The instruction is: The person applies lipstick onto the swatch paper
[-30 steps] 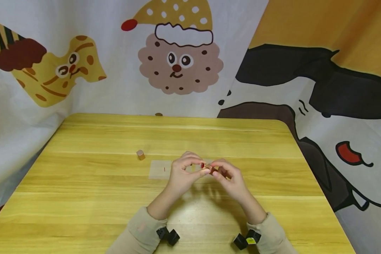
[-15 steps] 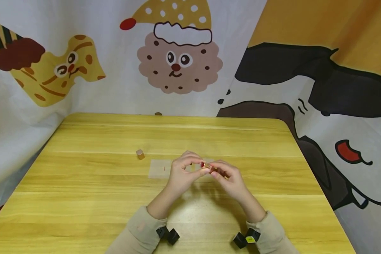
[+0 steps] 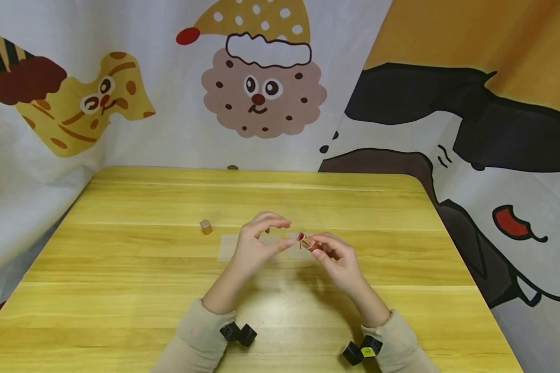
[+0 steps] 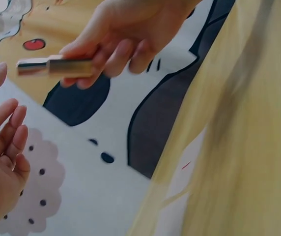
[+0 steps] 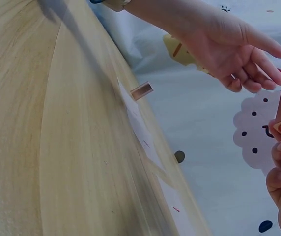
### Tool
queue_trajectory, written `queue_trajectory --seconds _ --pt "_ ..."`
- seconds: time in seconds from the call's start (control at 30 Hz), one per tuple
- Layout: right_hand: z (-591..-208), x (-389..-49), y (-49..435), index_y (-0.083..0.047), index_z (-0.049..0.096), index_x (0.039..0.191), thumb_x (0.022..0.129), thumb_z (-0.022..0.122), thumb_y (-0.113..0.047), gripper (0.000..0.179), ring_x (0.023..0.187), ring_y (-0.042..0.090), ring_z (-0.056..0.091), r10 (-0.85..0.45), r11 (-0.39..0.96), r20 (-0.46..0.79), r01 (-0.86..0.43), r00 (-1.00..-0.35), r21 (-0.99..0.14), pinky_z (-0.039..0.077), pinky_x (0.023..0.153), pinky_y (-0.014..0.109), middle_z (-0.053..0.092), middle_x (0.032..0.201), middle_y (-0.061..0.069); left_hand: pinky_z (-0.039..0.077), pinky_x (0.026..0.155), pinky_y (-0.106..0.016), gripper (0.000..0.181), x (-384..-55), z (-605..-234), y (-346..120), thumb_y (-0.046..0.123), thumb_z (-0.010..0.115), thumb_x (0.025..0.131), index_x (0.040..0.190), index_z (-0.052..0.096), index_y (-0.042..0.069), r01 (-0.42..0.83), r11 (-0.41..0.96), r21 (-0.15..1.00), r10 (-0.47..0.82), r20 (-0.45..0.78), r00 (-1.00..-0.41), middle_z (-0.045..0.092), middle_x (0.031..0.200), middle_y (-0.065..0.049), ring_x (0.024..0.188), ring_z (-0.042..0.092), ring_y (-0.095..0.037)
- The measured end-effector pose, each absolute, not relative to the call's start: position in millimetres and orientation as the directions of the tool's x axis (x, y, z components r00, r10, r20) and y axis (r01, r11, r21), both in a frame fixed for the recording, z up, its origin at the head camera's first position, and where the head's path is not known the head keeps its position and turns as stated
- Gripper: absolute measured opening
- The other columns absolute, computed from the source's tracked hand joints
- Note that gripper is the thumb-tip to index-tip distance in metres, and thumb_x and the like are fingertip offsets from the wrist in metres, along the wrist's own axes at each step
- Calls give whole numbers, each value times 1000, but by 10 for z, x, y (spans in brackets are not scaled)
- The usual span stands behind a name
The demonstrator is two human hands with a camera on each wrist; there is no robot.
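Observation:
My right hand (image 3: 338,255) grips a gold and rose-brown lipstick tube (image 3: 311,243) at its base, over the table. Its dark red end points toward the left hand in the head view. My left hand (image 3: 254,242) is apart from the tube, thumb and fingers spread around nothing. In the left wrist view the lipstick tube (image 4: 57,67) lies level, its lower part covered by the right fingers. A copper-coloured cap (image 3: 206,227) stands on the table, left of and beyond the left hand.
Two pale paper slips lie side by side under the hands; the left slip (image 3: 227,248) is partly covered by my left hand. In the right wrist view each slip (image 5: 139,125) carries a short red line. A patterned curtain (image 3: 168,140) hangs behind the wooden table (image 3: 144,305).
My left hand has let go of the lipstick tube and moved left, its fingers spreading. The right hand stays nearly in place, still holding the tube.

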State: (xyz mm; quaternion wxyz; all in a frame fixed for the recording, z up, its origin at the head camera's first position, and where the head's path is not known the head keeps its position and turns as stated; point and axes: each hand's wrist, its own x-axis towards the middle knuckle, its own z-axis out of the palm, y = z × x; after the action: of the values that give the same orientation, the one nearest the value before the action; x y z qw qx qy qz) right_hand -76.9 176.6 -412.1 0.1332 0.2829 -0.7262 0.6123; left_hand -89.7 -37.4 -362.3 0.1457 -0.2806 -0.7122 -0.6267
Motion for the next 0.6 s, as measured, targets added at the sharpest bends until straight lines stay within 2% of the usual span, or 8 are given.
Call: queue_trajectory --seconds 0.33,0.47,0.6 --pt "-4252 -825 1796 11 62 108 88 63 7 20 64 7 49 -228 62 605 -632 -763 -773 40 49 19 65 100 0 37 75 -27 25 -1024 -3543 -662 -11 74 74 98 67 -12 582 86 809 89 576 -813 65 96 -24 92 57 -30" --pt "-4223 -809 1790 13 61 106 88 62 6 19 64 8 48 -232 67 589 -616 -774 -785 40 49 18 64 101 -1 36 74 -30 24 -1070 -3543 -788 -9 74 76 99 67 -12 568 109 815 32 569 -822 65 97 -25 91 55 -26" --pt "-4204 -796 1784 14 61 106 86 62 13 20 64 9 48 -229 78 574 -603 -786 -794 40 49 18 64 102 -2 34 74 -26 24 -1138 -3579 -923 -9 73 77 100 66 -12 561 117 819 -30 568 -823 64 97 -28 90 55 -27"
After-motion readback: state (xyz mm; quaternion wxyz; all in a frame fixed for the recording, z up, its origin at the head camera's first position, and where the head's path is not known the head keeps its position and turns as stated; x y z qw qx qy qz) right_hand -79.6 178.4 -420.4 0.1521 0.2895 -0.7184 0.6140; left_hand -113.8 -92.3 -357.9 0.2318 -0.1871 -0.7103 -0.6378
